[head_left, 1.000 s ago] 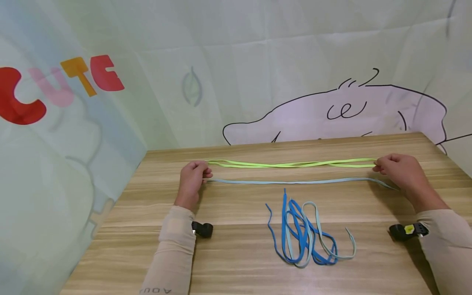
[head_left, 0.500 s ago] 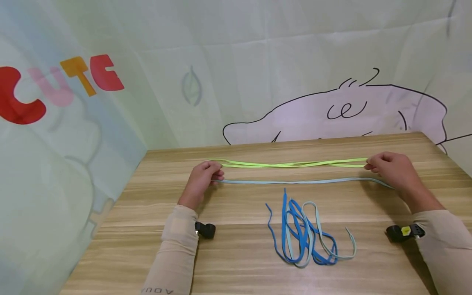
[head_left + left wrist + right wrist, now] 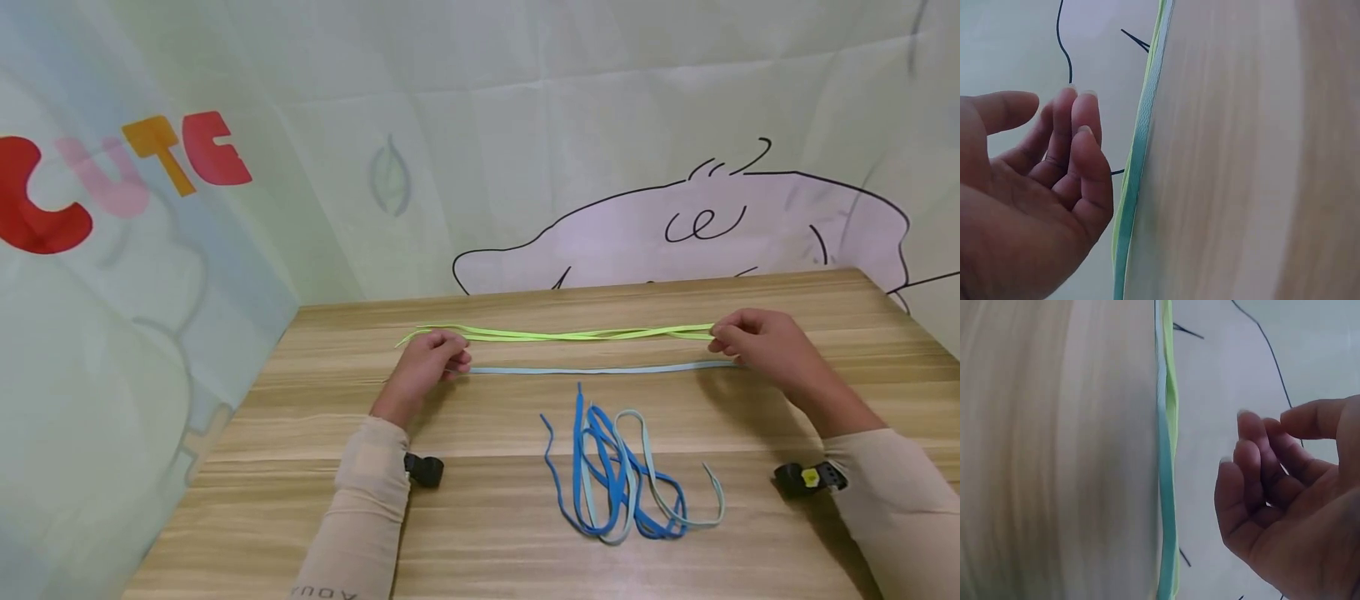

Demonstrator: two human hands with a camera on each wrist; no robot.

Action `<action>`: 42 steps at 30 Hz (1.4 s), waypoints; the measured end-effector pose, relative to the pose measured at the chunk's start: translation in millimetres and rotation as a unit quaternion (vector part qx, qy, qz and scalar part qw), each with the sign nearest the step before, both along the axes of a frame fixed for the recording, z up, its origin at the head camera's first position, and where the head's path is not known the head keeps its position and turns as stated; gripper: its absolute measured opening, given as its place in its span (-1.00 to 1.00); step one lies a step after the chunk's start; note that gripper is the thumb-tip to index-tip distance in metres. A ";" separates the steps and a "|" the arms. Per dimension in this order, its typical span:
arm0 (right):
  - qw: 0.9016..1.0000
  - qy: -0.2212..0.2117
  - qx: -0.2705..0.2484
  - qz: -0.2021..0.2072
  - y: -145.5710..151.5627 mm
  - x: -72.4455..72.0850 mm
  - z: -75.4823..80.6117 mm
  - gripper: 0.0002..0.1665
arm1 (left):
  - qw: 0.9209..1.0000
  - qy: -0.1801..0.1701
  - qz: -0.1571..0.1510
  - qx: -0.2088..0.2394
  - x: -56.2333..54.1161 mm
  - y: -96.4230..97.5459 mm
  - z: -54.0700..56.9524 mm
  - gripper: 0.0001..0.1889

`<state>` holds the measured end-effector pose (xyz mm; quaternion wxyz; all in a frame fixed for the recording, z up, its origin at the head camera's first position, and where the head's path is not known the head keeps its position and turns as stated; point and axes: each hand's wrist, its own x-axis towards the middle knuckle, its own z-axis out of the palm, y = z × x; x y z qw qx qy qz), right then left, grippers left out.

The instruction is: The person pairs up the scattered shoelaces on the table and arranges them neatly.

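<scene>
My left hand hovers over the left part of the yellow-green laces and a pale blue lace, both stretched sideways across the table. Over their right part is my right hand, hiding that end of both. In the left wrist view, the fingers are loosely bent with nothing between them, beside the pale blue lace. The right wrist view likewise shows relaxed, bare fingers apart from the pale blue lace. The left tips of the yellow-green laces show past my left hand.
Nearer me on the wooden table lies a loose heap of dark blue lace tangled with another pale blue lace. A printed cloth backdrop rises behind the table's far edge and along the left side.
Both hands have moved inward along the laces, the left to the right and the right to the left. The yellow-green left tips have come into view. The laces lie nearly unchanged.
</scene>
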<state>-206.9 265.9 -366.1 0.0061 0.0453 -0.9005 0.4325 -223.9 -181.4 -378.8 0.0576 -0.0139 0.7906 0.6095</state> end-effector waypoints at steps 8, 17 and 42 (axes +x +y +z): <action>0.996 -0.018 0.037 0.084 -21.5 6.5 5.5 -0.60 | 0.999 -0.007 -0.034 -0.030 1.5 10.7 -0.5 -0.72; 0.983 -0.013 0.090 0.160 -40.5 13.7 4.0 -0.70 | 0.997 -0.003 -0.075 -0.035 5.5 19.4 0.6 -0.69; 0.950 -0.061 0.153 0.266 -67.8 28.6 2.5 -0.75 | 0.967 0.035 -0.222 -0.122 16.9 38.6 12.0 -0.65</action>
